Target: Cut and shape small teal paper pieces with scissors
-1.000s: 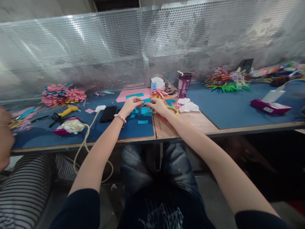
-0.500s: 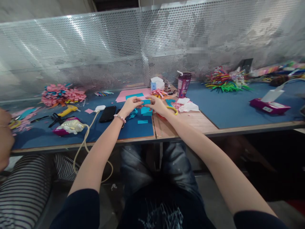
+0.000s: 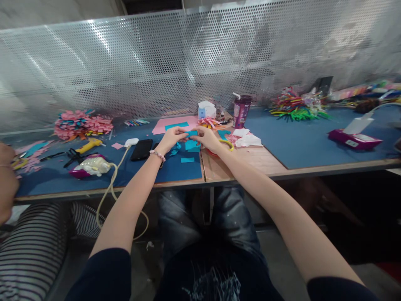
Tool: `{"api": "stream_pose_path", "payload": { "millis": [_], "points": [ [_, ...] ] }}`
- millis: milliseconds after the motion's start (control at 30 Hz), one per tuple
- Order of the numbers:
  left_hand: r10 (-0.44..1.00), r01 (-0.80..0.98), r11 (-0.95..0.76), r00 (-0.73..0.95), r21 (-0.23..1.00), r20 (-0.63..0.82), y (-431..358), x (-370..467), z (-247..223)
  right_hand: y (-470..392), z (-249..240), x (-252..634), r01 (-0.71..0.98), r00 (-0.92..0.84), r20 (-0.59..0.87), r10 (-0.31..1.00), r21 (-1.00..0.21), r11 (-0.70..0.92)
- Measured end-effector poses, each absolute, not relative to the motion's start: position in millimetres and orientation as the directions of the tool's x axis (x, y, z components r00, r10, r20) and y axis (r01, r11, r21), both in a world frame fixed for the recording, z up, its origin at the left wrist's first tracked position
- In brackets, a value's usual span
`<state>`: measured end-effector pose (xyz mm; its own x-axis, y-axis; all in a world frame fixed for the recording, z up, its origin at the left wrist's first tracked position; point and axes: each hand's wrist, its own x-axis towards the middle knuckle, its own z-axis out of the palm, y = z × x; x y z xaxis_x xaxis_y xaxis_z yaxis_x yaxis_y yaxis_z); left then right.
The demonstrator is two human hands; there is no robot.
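Between my hands is a small piece of blue paper (image 3: 192, 133). The fingers of my left hand (image 3: 174, 138) are closed on its left side, a beaded bracelet round that wrist. My right hand (image 3: 205, 138) pinches the right side, its fingers bent over the paper. Just below the hands lie more blue paper pieces (image 3: 191, 146), and nearer the table edge a single blue strip (image 3: 187, 160). By my right wrist rest scissors with a yellow handle (image 3: 227, 144), partly hidden by the arm. A large pink sheet (image 3: 160, 125) lies behind my left hand.
Left of me are a black phone (image 3: 141, 150), a white plug with cable (image 3: 131, 142), a yellow glue gun (image 3: 89, 145) and pink paper fringes (image 3: 75, 124). A purple cup (image 3: 241, 112) with a straw and crumpled tissue (image 3: 247, 139) stand right. Another person's arm (image 3: 6, 179) shows at far left.
The right fingers have shifted slightly left over the blue paper, covering more of it. The left hand has barely moved.
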<state>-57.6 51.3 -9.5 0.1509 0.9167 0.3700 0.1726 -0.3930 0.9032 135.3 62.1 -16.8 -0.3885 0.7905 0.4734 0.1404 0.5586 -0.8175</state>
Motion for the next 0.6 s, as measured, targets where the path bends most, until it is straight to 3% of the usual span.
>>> {"api": "stream_pose_path", "payload": {
  "millis": [600],
  "points": [
    [0.916, 0.186, -0.399, 0.128, 0.898, 0.381, 53.8, -57.6, -9.9, 58.8, -16.0, 135.0, 0.088, -0.398, 0.448, 0.801, -0.85, 0.519]
  ]
}}
